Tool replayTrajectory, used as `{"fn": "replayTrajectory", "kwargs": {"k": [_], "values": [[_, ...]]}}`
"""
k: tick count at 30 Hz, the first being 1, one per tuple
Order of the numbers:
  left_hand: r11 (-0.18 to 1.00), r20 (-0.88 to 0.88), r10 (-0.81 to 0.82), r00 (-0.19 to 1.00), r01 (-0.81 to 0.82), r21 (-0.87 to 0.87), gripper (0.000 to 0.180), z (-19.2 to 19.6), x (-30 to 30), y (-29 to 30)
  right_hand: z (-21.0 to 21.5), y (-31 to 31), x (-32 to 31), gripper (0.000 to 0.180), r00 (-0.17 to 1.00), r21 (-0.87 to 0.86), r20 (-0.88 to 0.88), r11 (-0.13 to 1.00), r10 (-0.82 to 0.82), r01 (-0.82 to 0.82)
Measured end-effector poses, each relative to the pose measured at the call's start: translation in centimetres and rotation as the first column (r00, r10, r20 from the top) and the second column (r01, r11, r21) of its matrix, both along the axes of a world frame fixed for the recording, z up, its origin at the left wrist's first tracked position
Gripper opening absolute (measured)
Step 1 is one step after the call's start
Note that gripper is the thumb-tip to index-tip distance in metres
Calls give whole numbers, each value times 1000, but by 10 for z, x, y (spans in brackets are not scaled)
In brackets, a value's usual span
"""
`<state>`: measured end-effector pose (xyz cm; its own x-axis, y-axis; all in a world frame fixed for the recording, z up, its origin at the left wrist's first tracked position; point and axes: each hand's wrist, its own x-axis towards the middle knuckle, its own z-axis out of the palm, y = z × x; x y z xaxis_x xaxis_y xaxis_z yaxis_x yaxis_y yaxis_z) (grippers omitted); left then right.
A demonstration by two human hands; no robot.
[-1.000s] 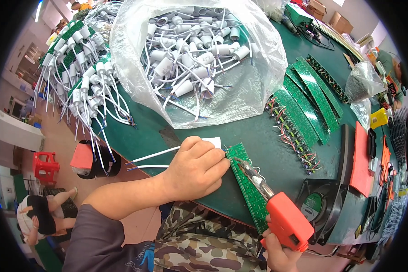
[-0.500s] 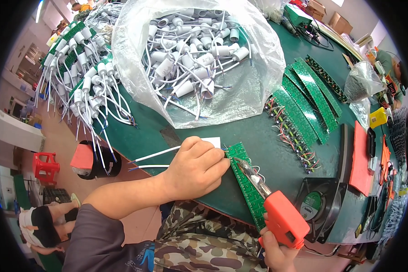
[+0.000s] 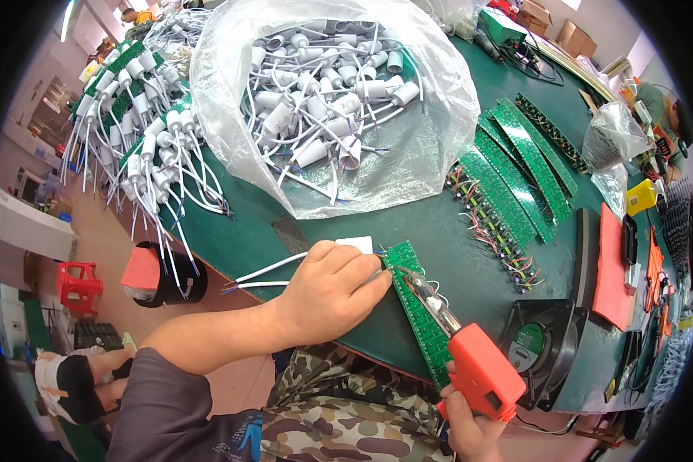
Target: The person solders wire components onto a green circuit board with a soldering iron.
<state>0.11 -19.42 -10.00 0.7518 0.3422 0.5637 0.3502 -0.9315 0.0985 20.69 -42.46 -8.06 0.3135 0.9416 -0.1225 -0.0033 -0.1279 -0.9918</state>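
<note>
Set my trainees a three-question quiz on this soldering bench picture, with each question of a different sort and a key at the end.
1. True or false: the right hand holds an orange soldering gun.
2. Multiple choice: the left hand presses down on A) a small black fan, B) a white-wired part beside the green circuit strip, C) a yellow box.
3. Fill in: the loose white parts up the table lie in a clear plastic ____.

Key: 1 true; 2 B; 3 bag.
</note>
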Motion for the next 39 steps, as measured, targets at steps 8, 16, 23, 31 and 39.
{"fn": "replayTrajectory", "kwargs": {"k": [8, 16, 23, 31, 39], "values": [[998, -67, -2, 998, -2, -56, 34, 2, -1, -1, 0, 5, -1, 45, 1000, 114, 23, 993, 18, -20], [998, -87, -6, 996, 0, -69, 34, 1, -2, 0, -2, 5, -1, 42, 999, 55, 39, 998, -5, 3], [1000, -30, 2, 1000, -2, -5, 27, 1, 3, 2, -5, 1, -1, 40, 997, 49, 68, 999, -19, 16], [998, -104, -8, 995, 1, -66, 34, 2, -1, 1, 3, 11, -7, 39, 990, 59, 125, 996, -72, 65], [1000, -29, -6, 1000, 5, -26, 26, 3, 3, 3, 3, -6, 0, 43, 981, 20, 196, 1000, 9, -13]]}}
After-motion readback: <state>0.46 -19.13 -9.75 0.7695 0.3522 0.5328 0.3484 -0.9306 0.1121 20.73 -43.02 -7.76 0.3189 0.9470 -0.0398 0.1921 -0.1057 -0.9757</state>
